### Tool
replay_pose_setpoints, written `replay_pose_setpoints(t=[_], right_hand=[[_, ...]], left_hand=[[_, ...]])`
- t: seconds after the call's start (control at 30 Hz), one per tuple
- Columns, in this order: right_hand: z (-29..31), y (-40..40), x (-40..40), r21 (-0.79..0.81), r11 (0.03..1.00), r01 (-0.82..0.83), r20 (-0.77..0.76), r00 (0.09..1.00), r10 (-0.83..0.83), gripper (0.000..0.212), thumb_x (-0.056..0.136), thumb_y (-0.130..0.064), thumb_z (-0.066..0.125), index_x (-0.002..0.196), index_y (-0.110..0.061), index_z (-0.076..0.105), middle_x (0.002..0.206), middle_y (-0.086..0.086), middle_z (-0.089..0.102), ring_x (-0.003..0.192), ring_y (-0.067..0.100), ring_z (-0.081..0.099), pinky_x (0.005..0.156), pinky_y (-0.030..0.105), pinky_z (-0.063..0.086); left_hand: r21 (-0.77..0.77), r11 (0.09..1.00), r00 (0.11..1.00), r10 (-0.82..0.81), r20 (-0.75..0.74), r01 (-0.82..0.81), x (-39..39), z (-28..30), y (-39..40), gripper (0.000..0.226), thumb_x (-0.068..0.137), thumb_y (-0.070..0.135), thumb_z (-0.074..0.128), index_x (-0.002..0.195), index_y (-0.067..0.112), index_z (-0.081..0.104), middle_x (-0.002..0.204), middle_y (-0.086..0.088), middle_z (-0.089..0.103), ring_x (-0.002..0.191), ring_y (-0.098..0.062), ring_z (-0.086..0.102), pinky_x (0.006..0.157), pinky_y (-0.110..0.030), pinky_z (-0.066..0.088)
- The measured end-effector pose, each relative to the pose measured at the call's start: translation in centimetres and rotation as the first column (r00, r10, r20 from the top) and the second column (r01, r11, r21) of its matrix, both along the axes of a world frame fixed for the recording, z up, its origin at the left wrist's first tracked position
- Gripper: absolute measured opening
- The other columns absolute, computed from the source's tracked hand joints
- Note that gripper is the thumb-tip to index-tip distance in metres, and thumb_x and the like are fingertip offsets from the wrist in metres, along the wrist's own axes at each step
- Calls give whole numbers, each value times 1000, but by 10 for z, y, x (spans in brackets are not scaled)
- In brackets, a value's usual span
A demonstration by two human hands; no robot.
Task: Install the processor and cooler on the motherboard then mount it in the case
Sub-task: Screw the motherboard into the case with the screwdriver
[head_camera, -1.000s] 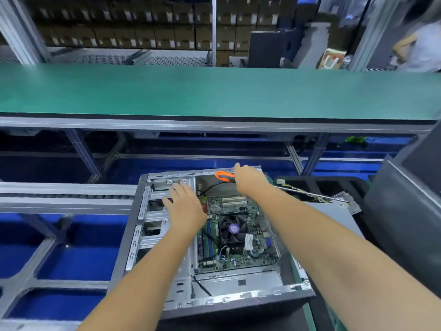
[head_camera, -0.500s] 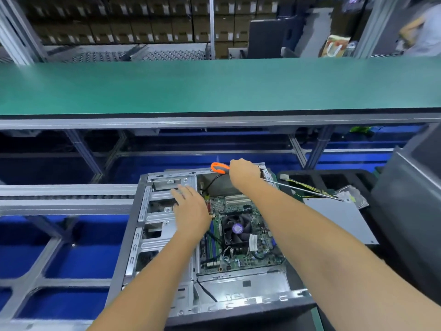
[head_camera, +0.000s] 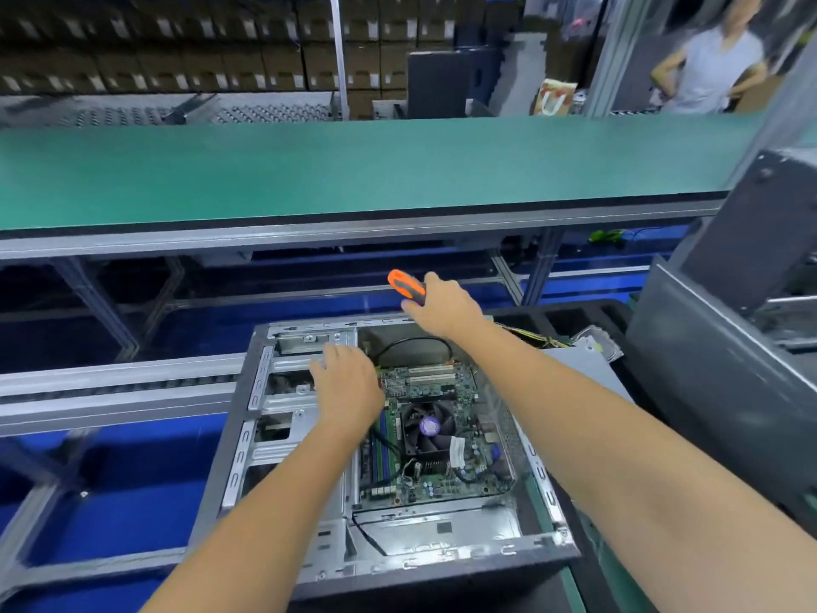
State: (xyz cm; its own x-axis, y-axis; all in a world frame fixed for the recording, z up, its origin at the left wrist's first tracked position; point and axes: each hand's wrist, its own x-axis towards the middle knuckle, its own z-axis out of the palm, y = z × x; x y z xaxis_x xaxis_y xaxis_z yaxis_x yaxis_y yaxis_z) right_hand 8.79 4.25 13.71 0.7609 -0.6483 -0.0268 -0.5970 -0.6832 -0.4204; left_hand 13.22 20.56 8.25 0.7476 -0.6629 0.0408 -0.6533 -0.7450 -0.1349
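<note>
An open grey computer case (head_camera: 292, 435) lies on its side in front of me. Inside it sits the green motherboard (head_camera: 460, 475), with a black cooler fan (head_camera: 428, 427) on top. My left hand (head_camera: 347, 382) rests palm down with fingers spread on the case's drive-bay frame, next to the board's left edge. My right hand (head_camera: 446, 307) hovers over the case's far edge and grips a screwdriver (head_camera: 406, 285) by its orange and black handle. The screwdriver's shaft is hidden behind the hand.
A green conveyor belt (head_camera: 353, 170) runs across beyond the case. A roller rail (head_camera: 110, 382) lies at the left. A grey side panel (head_camera: 588, 369) and black foam tray (head_camera: 570, 320) sit right of the case, with a dark metal unit (head_camera: 716, 369) further right. A person (head_camera: 716, 68) stands at far right.
My right hand has lifted with the screwdriver, up and away from the case's far edge. My left hand has stayed on the drive-bay frame.
</note>
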Motion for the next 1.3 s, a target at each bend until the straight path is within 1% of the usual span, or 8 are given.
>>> replay_pose_setpoints(t=[0.17, 0.3, 0.47, 0.77, 0.87, 1.13, 1.23, 1.3], right_hand=[[52, 4, -24, 232, 971, -54, 399, 916, -45, 42, 98, -44, 49, 66, -20, 38, 57, -6, 42, 49, 9, 37, 47, 23, 28], [79, 6, -52, 289, 955, -72, 552, 827, -104, 41, 97, -44, 48, 67, -20, 34, 55, -6, 33, 46, 8, 28, 52, 26, 26], [97, -2, -90, 390, 914, -111, 612, 773, -167, 32, 99, -42, 47, 81, -16, 40, 64, 4, 34, 51, 13, 27, 51, 32, 27], [84, -46, -179, 381, 925, -13, 603, 761, -238, 40, 96, -37, 55, 65, -21, 37, 54, -6, 38, 52, 12, 35, 54, 25, 33], [79, -74, -217, 177, 976, 130, 514, 833, -204, 43, 87, -28, 63, 57, -20, 33, 51, -6, 35, 49, 11, 33, 53, 26, 30], [38, -126, -302, 227, 974, -12, 435, 896, -90, 44, 74, -10, 64, 51, -21, 29, 39, -12, 30, 33, 4, 32, 37, 11, 23], [15, -127, -312, 289, 956, -55, 464, 882, -90, 44, 75, -6, 63, 51, -21, 30, 34, -12, 35, 32, 4, 42, 37, 13, 30], [2, -124, -315, 323, 941, -103, 458, 887, -60, 39, 76, -6, 63, 52, -19, 34, 37, -9, 43, 41, 18, 60, 39, 21, 40]], left_hand=[[-508, 843, 937, -300, -179, 173, -16, 22, -27, 24, 93, 30, 47, 100, 7, 51, 100, -9, 55, 97, -29, 51, 79, -37, 39], [-655, 732, 698, -569, -435, 189, -48, 45, -60, 26, 96, 39, 45, 101, 15, 54, 86, -3, 60, 78, -22, 56, 65, -34, 45], [-743, 636, 520, -716, -466, 209, -93, 54, -92, 27, 97, 39, 47, 108, 16, 54, 88, 2, 60, 77, -15, 55, 63, -27, 40], [-874, 479, 559, -749, -357, 85, -158, 65, -148, 23, 102, 23, 39, 89, 15, 56, 74, 3, 62, 67, -12, 57, 57, -27, 40], [-860, 492, 541, -764, -351, 137, -188, 55, -168, 19, 101, 17, 41, 90, 12, 55, 77, -1, 61, 73, -20, 57, 64, -34, 40], [-669, 691, 465, -704, -536, 274, -246, 18, -209, 15, 96, 12, 51, 85, 7, 60, 82, -2, 64, 79, -23, 58, 74, -30, 45], [-377, 786, 497, -608, -619, 491, -245, -2, -207, 6, 84, 10, 68, 90, 11, 65, 84, 4, 63, 84, -15, 57, 74, -15, 43], [-101, 817, 580, -484, -656, 568, -248, -22, -200, 18, 79, 12, 72, 96, 9, 67, 89, 0, 64, 87, -16, 58, 77, -23, 46]])
